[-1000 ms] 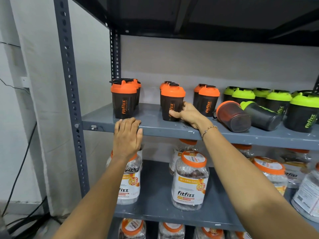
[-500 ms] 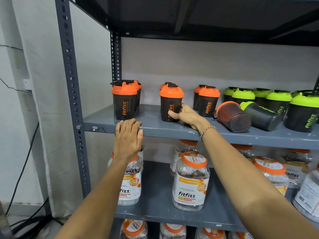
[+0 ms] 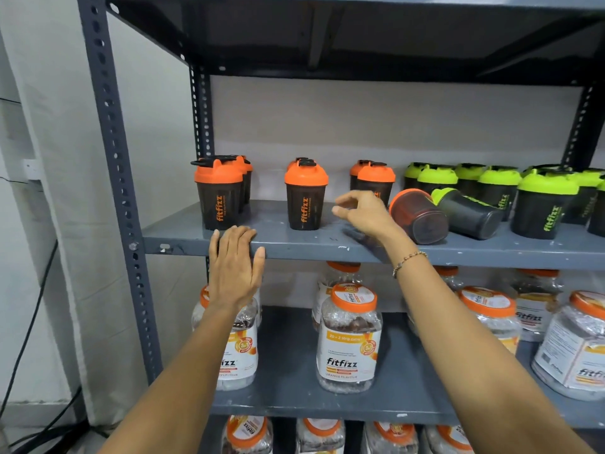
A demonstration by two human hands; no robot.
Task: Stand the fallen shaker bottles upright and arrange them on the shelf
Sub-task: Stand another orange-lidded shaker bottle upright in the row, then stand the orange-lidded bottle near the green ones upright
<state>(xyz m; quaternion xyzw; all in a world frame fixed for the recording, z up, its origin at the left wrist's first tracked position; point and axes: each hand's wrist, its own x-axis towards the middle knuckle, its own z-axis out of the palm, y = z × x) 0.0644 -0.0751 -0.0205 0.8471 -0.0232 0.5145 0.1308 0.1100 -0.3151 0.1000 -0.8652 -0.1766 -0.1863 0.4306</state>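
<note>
The right hand [image 3: 363,213] has let go of the middle orange shaker [image 3: 305,194], grip released; the left hand [image 3: 235,267] lies flat on the shelf [image 3: 491,253] edge.

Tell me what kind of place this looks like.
Probably a stockroom or shop storage area: a slotted metal rack holds rows of identical branded shaker bottles, with many matching labelled jars on the shelf below.

right hand [image 3: 366,213] open, two shakers [image 3: 417,216] fallen
</note>
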